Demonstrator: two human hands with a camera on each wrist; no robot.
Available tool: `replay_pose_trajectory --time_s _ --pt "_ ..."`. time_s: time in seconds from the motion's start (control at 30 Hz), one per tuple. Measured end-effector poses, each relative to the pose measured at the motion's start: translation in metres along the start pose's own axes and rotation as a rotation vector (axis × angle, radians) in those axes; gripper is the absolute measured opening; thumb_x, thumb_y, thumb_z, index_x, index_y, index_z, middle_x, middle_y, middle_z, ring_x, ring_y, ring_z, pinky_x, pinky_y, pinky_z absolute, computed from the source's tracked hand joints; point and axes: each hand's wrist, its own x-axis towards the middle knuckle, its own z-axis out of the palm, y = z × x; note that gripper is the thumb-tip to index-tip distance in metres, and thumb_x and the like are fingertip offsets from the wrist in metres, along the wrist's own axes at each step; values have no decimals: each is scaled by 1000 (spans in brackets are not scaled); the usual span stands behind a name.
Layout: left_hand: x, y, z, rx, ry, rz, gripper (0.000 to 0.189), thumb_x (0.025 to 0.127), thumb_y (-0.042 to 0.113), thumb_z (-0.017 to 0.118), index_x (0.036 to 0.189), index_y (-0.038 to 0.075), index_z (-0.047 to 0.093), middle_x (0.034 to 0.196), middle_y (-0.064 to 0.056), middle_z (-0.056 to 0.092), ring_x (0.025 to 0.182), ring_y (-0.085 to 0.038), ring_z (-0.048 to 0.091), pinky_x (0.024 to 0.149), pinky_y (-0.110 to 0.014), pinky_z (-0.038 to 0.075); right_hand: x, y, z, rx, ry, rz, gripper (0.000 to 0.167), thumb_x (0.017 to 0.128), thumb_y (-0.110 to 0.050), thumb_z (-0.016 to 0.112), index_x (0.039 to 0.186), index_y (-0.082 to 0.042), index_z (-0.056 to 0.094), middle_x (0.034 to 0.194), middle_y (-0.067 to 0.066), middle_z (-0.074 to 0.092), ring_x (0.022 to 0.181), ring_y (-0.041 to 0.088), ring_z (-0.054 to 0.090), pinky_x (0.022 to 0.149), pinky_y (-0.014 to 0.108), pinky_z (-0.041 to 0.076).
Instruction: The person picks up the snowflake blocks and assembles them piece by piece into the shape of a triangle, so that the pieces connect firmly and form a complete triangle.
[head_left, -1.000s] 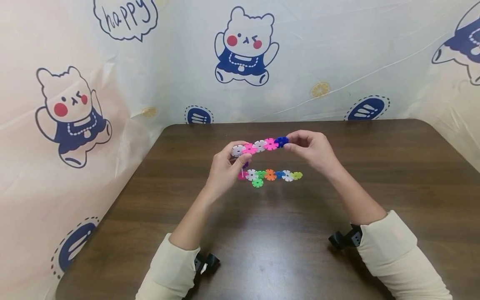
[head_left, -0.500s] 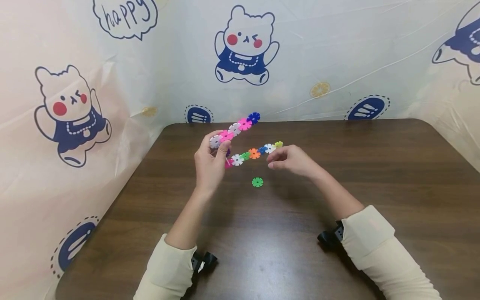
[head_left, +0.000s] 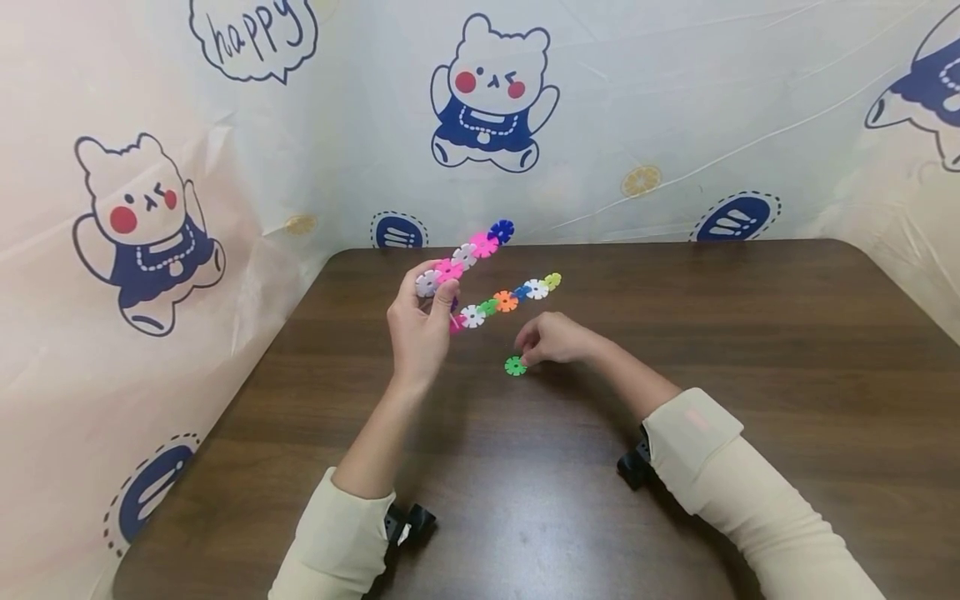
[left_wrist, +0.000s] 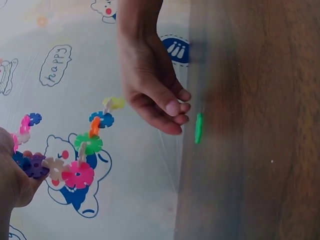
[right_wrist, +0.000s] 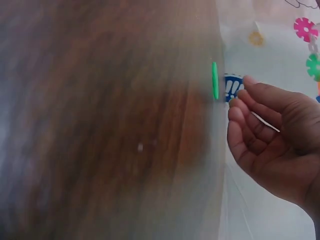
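Observation:
My left hand grips a chain of interlocking plastic snowflake discs above the table. From the grip, two arms of the chain slant up to the right: the upper one ends in a dark blue disc, the lower one in a yellow disc. A loose green snowflake disc lies on the table. Beside it is my right hand, fingers loosely bent and holding nothing. Both wrist views show a small gap between those fingertips and the green disc. My left fingers cover part of the chain's left end.
A dark brown wooden table spreads under both hands. Behind it and along the left hangs a pale curtain printed with cartoon bears. Each wrist wears a black camera mount.
My right hand let go of the chain's dark blue end and came down to the green disc. My left hand shifted left with the chain, tilting its arms upward.

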Motion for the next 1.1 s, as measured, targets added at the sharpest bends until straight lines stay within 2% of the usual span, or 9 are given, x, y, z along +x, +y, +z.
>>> replay_pose_trajectory --time_s 0.03,0.2,0.47,0.67,0.87,0.97,1.1 --pt "1 -5 0 -1 -1 9 40 85 22 63 116 -3 55 92 -15 65 81 -18 62 79 -25 51 2 0 1 -14 -13 0 25 79 -12 73 101 -3 68 78 -1 64 71 12 54 64 25 44" --pt "0 -6 2 6 -20 12 41 86 23 63 116 -2 55 93 -14 65 82 -18 63 80 -26 51 6 0 9 -96 -41 -4 29 77 -13 75 103 -4 67 75 -1 59 68 11 50 60 23 42" --pt "0 -7 4 -17 -24 40 37 86 18 63 116 -3 55 91 -15 64 80 -19 62 78 -27 52 4 -5 15 -195 -4 -26 25 74 -12 78 94 -8 63 82 0 59 77 15 54 68 27 46" --pt "-1 -7 5 -11 -28 49 37 87 19 62 115 -4 55 90 -15 64 79 -18 61 75 -26 52 -5 -4 11 -126 57 -55 11 75 -3 73 81 -8 64 70 -2 61 66 12 56 59 25 47" --pt "0 -7 6 -4 -40 45 34 88 17 62 114 -4 56 89 -15 65 78 -18 61 72 -25 52 -25 -12 -6 -19 111 -67 4 79 -6 71 83 -8 71 71 -3 65 65 12 59 59 26 50" --pt "-1 -6 6 6 -62 45 33 87 15 63 113 -4 56 90 -15 64 78 -18 62 72 -25 52 -36 -16 -18 14 181 -41 3 82 -9 70 84 -7 71 74 -2 66 67 15 59 59 27 49" --pt "-1 -5 6 34 -110 46 34 87 16 63 114 -3 57 91 -15 64 77 -20 62 70 -26 53 -52 -21 -36 98 319 3 8 85 -11 67 89 -4 69 77 4 66 70 22 60 60 31 50"
